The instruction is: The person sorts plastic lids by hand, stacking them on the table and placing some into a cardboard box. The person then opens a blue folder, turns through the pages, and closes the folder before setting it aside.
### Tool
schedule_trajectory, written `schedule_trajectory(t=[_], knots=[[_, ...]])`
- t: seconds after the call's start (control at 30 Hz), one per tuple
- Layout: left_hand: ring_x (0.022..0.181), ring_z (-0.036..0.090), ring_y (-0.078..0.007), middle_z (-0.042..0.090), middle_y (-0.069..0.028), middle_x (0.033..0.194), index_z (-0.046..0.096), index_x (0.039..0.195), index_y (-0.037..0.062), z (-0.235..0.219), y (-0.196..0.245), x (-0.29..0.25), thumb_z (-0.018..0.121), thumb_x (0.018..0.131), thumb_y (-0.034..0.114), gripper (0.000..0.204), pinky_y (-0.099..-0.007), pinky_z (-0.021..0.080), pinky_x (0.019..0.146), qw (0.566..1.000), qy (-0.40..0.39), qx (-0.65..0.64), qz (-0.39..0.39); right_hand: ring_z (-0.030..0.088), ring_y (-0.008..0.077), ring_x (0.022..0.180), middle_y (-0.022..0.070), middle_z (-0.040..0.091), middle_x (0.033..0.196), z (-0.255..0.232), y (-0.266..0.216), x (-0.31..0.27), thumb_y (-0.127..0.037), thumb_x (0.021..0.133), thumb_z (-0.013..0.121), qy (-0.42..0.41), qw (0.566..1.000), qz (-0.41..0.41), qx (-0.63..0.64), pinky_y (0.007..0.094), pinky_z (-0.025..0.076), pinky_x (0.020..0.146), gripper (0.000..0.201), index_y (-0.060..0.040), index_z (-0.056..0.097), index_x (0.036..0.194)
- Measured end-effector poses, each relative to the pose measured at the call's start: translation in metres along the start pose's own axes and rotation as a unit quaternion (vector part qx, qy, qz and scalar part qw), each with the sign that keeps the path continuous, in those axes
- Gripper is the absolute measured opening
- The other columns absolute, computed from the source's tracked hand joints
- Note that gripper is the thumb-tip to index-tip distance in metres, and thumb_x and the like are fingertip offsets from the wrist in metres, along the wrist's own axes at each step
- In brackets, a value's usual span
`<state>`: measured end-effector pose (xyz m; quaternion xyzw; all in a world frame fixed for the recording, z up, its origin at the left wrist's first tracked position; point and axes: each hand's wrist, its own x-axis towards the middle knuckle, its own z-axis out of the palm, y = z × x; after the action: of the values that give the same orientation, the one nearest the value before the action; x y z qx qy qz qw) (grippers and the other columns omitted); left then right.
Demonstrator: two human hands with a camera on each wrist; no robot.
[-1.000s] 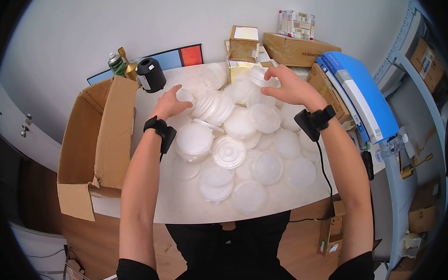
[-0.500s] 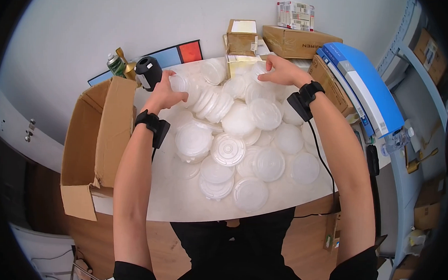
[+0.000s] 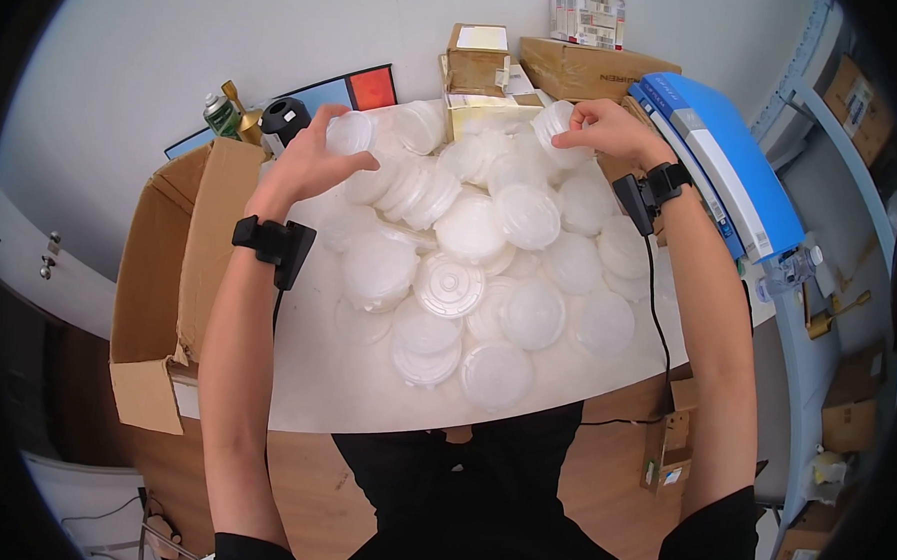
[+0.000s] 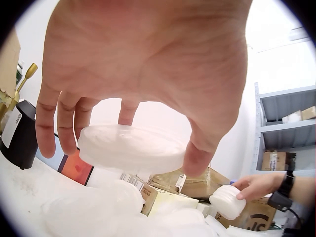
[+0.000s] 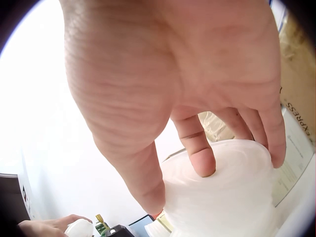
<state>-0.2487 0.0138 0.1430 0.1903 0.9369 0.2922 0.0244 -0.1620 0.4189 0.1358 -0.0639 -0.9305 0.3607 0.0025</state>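
Pinching one or more translucent round lids [image 3: 352,133] between thumb and fingers, the left hand [image 3: 305,164] was at far left, near the black canister [image 3: 283,120]. At far right, the right hand [image 3: 620,132] pinched a stack of lids [image 3: 552,126]. Loose lids [image 3: 471,228] crowded the middle; bare tabletop [image 3: 309,389] gave room along the near left edge, while an open cardboard box [image 3: 210,235] bordered the left side.

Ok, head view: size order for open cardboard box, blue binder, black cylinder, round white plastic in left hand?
1. Open cardboard box
2. Blue binder
3. Not ranked: black cylinder and round white plastic in the left hand look alike; the cylinder is partly hidden.
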Motion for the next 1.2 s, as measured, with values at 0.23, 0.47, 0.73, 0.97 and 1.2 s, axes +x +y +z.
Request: schedule_trajectory(t=[0.23,0.47,0.73,0.97,1.2], knots=[[0.142,0.046,-0.0416,0.055,-0.0221,0.148,0.045,0.153,0.0092,0.037,0.021,-0.070,0.080,0.085,0.033,0.080,-0.0493,0.037,0.119,0.978,0.112,0.032,0.171,0.059,0.0143,0.072,0.0012,0.062,0.080,-0.017,0.016,-0.028,-0.026,0.077,0.084,0.040,0.998,0.016,-0.053,0.0299,0.048,0.068,0.028,-0.0043,0.070,0.089],[0.145,0.038,-0.0469,0.055,-0.0188,0.144,0.059,0.139,0.0088,0.069,0.035,-0.181,0.080,0.083,0.020,0.062,-0.0543,0.037,0.117,0.969,0.064,-0.024,0.238,0.070,0.0233,0.082,0.0111,0.073,0.086,-0.007,0.040,-0.049,-0.028,0.077,0.082,0.049,0.989,0.027,-0.139,0.0350,0.056,0.075,0.040,-0.0002,0.074,0.104],[0.152,0.026,-0.0511,0.047,-0.0159,0.154,0.071,0.129,0.0167,0.117,0.024,-0.254,0.082,0.081,0.020,0.049,-0.0636,0.030,0.120,0.965,-0.059,-0.051,0.251,0.061,0.0306,0.120,0.0146,0.065,0.128,0.003,0.023,-0.147,-0.026,0.081,0.084,-0.070,0.986,-0.026,-0.147,0.0385,0.047,0.104,0.059,-0.0069,0.062,0.132],[0.152,0.021,-0.0539,0.042,-0.0164,0.160,0.072,0.130,0.0193,0.140,0.029,-0.257,0.082,0.082,0.026,0.050,-0.0712,0.016,0.120,0.975,-0.046,-0.030,0.216,0.063,0.0290,0.120,0.0115,0.067,0.127,0.017,0.059,-0.227,-0.022,0.082,0.083,0.134,0.989,0.036,-0.047,0.0414,0.050,0.102,0.051,-0.0047,0.065,0.127],[0.152,0.027,-0.0465,0.047,-0.0163,0.156,0.072,0.131,0.0173,0.148,0.014,-0.228,0.082,0.083,0.029,0.050,-0.0679,0.015,0.122,0.975,-0.007,0.012,0.222,0.053,0.0376,0.137,0.0206,0.055,0.146,0.024,0.115,-0.244,-0.023,0.084,0.081,0.105,0.982,0.100,-0.123,0.0446,0.043,0.113,0.052,-0.0090,0.063,0.131]])
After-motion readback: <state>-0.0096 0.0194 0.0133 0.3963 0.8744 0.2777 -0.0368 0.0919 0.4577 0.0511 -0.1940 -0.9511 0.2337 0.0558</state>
